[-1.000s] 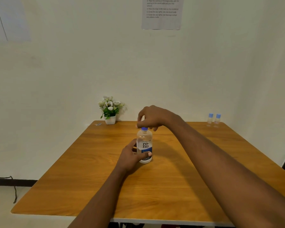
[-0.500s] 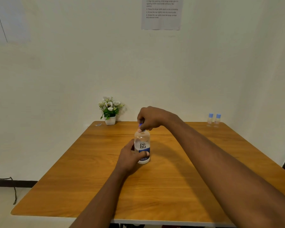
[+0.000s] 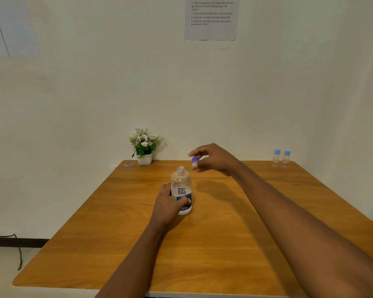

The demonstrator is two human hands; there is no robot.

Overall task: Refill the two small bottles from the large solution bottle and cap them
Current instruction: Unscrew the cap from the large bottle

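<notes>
The large clear solution bottle (image 3: 181, 186) with a white and blue label stands upright in the middle of the wooden table (image 3: 213, 244), its threaded neck uncovered. My left hand (image 3: 169, 204) grips its lower body. My right hand (image 3: 213, 159) hovers just right of and above the neck, pinching the blue cap (image 3: 194, 160) between thumb and fingers. Two small clear bottles (image 3: 280, 158) with light blue caps stand side by side at the far right corner by the wall, out of reach of both hands.
A small white pot of white flowers (image 3: 144, 147) stands at the table's far edge left of centre, with a tiny clear object (image 3: 128, 165) beside it. A printed sheet (image 3: 211, 18) hangs on the wall. A dark cable (image 3: 13, 246) runs along the floor at left.
My right hand has taken the blue cap off the large bottle and lifted it up and to the right. The left hand has kept its hold on the bottle.
</notes>
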